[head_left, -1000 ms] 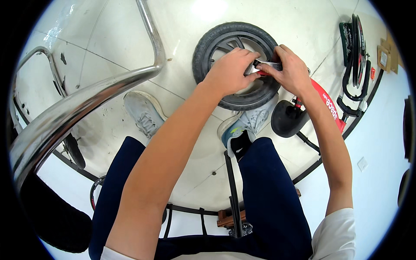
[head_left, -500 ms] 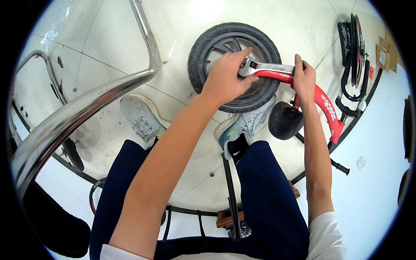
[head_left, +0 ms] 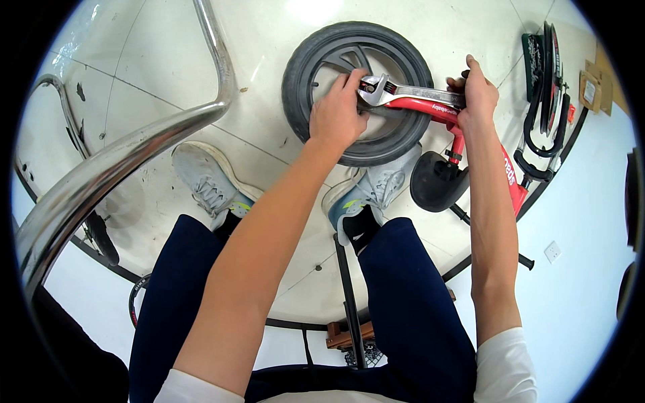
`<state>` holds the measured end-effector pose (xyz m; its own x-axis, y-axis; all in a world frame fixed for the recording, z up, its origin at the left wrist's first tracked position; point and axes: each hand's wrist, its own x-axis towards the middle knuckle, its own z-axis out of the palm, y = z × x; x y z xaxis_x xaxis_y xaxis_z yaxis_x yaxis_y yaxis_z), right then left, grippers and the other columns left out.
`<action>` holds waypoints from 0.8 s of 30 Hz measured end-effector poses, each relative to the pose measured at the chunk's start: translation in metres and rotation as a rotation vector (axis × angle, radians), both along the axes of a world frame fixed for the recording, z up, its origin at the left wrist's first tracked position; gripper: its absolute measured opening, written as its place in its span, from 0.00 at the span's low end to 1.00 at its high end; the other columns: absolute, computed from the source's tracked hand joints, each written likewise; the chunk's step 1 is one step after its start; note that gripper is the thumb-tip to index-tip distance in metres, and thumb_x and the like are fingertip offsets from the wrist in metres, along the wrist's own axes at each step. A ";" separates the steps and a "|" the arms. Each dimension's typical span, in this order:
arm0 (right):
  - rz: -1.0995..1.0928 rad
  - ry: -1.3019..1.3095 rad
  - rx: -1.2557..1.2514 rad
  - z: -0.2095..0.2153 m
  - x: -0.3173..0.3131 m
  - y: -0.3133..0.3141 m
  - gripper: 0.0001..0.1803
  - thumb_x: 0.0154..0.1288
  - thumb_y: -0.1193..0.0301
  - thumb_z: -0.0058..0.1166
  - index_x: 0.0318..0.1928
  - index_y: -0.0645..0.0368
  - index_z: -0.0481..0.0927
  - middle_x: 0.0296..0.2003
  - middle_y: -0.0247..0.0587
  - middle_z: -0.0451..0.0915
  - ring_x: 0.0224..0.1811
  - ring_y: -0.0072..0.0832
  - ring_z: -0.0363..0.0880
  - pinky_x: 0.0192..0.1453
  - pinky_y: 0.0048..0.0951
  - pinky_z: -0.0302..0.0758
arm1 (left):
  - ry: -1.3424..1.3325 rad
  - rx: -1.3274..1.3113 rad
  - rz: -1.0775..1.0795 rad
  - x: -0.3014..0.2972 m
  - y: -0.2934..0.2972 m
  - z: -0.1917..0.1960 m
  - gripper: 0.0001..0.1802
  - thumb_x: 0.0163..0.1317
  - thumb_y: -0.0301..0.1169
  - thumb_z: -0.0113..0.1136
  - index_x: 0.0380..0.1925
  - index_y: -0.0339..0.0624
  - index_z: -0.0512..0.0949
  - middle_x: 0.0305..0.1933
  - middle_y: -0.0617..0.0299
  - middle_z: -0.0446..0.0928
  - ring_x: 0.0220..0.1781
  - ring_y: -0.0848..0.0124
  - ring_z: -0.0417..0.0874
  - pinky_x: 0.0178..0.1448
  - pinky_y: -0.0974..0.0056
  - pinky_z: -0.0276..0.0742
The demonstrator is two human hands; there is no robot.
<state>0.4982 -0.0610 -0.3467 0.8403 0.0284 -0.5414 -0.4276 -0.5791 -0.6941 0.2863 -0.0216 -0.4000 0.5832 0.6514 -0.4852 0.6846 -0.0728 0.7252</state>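
A black wheel [head_left: 293, 87] with a thick tyre lies under a red bike frame [head_left: 423, 106]. My left hand [head_left: 336, 111] is curled over the wheel's hub, its fingertips hidden beside the wrench jaw. The silver adjustable wrench [head_left: 420, 94] lies along the red fork arm, its jaw around the axle end at the hub. Closed around the far end of the wrench handle is my right hand [head_left: 478, 94], its wrist over the frame. Below that hand hangs a black saddle-like part [head_left: 437, 183] attached to the frame.
A bent chrome tube [head_left: 134, 144] crosses the left side. My shoes [head_left: 208, 178] stand on the tiled floor [head_left: 269, 40]. Folded wheels and handlebars [head_left: 552, 87] lean at the right, next to cardboard [head_left: 594, 87]. A black bar [head_left: 348, 295] stands between my legs.
The wheel and frame have shifted slightly left and up in view. My left fingers have moved off the wrench head to beside it; my right hand has turned upward around the handle end.
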 end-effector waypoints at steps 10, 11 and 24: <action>-0.018 -0.003 -0.121 -0.014 0.006 0.010 0.22 0.50 0.62 0.70 0.28 0.64 0.71 0.21 0.36 0.64 0.18 0.27 0.63 0.24 0.32 0.74 | -0.113 0.048 -0.159 -0.011 0.014 -0.009 0.36 0.45 0.25 0.69 0.57 0.57 0.68 0.45 0.62 0.76 0.46 0.54 0.81 0.48 0.53 0.78; 0.002 -0.004 -0.116 -0.018 0.007 0.012 0.21 0.50 0.62 0.71 0.27 0.63 0.71 0.21 0.36 0.64 0.18 0.27 0.63 0.24 0.32 0.74 | -0.129 0.063 -0.159 -0.011 0.017 -0.009 0.36 0.45 0.25 0.69 0.56 0.58 0.68 0.44 0.62 0.76 0.45 0.55 0.81 0.47 0.53 0.78; 0.423 -0.054 -0.060 -0.061 0.017 0.066 0.24 0.51 0.59 0.70 0.31 0.72 0.79 0.20 0.41 0.73 0.18 0.26 0.71 0.23 0.27 0.73 | -0.112 0.023 -0.207 -0.023 0.019 -0.014 0.38 0.43 0.28 0.72 0.56 0.53 0.65 0.39 0.53 0.80 0.42 0.50 0.82 0.43 0.52 0.77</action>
